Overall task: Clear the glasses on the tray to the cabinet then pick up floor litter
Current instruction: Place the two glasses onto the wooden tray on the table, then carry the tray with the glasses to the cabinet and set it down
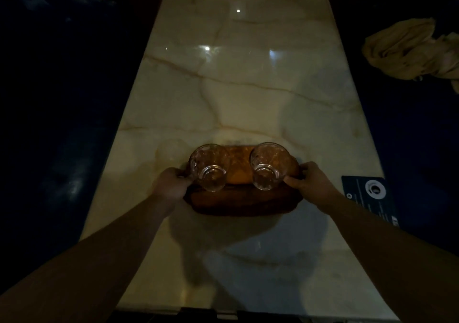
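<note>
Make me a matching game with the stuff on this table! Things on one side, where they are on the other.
Things:
1. glasses
2. card
3. cloth
4. hands

Places:
A. off the table, far right
B. on the tray
C. gripping the tray's ends
D. table's right edge

Pairs: 1-B, 2-D, 3-A, 4-C

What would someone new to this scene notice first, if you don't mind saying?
Two clear glasses stand side by side on a wooden tray on the pale marble counter, with the left hand and right hand gripping the tray's ends. A crumpled tan cloth lies off to the right.
</note>
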